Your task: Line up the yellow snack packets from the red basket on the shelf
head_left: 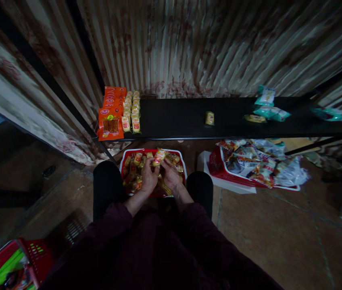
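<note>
Done so far: on the black shelf (183,121), at the upper left of its top, a stack of orange packets (110,121) lies overlapped front to back, and just beside it to the right run two neat lines of shelf packets (131,112) in yellow wrap. By the look of it, that stretch is finished.
Left over: the red basket (121,165), low in the middle of the frame between the person's knees, is still well filled with loose yellow packets lying at all angles. Most of the shelf is bare. I judge the work less than half done.
Left hand (148,177): over the basket, fingers grasping the held packet (159,156) from its left side.
Right hand (171,176): just beside the left, fingers closed on the same packet from the lower right, as far as the dim light shows.
Held packet: small, oblong, yellow and cream wrap with a dark print. It is tilted and lifted just above the pile, at the far middle of the basket. It looks light, soft and crinkly.
Elsewhere on the shelf: a lone packet (209,118) of the same yellow stands at mid-shelf, and teal packets (267,106) lie loose towards the right.
Floor: a second basket (216,165) of mixed bags sits right of centre, and a third basket (38,257) is at the lower left corner.
</note>
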`<state>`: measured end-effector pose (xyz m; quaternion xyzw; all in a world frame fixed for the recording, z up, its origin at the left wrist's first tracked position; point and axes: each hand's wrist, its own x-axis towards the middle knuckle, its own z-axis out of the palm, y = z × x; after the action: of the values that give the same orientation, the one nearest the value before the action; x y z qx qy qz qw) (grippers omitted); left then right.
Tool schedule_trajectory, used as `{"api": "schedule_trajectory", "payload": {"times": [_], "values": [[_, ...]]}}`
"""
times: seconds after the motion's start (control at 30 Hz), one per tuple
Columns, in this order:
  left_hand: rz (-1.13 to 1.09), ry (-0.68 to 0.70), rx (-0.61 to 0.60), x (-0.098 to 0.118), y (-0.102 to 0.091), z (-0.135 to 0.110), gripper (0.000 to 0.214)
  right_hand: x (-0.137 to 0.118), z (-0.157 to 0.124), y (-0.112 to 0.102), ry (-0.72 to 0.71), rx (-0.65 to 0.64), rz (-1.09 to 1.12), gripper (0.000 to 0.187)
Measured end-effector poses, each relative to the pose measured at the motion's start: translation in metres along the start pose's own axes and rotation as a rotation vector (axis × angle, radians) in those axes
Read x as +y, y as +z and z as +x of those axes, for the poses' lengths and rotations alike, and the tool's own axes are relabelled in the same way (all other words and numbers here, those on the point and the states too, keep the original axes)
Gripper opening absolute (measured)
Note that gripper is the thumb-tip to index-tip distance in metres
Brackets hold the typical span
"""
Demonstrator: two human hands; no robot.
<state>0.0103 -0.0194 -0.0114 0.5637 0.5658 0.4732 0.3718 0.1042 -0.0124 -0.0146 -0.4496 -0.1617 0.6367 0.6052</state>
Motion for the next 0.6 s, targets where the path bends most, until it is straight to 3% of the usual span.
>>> {"api": "schedule_trajectory", "payload": {"times": [0.3, 0.6], "values": [[0.171, 0.041, -0.052, 0.001, 0.001, 0.003, 0.042, 0.000, 0.002, 0.006, -0.078, 0.161, -0.095, 0.035], [0.251, 0.010, -0.125, 0.007, 0.001, 0.006, 0.059, -0.013, -0.007, 0.021, -0.234, 0.185, -0.372, 0.044]]}}
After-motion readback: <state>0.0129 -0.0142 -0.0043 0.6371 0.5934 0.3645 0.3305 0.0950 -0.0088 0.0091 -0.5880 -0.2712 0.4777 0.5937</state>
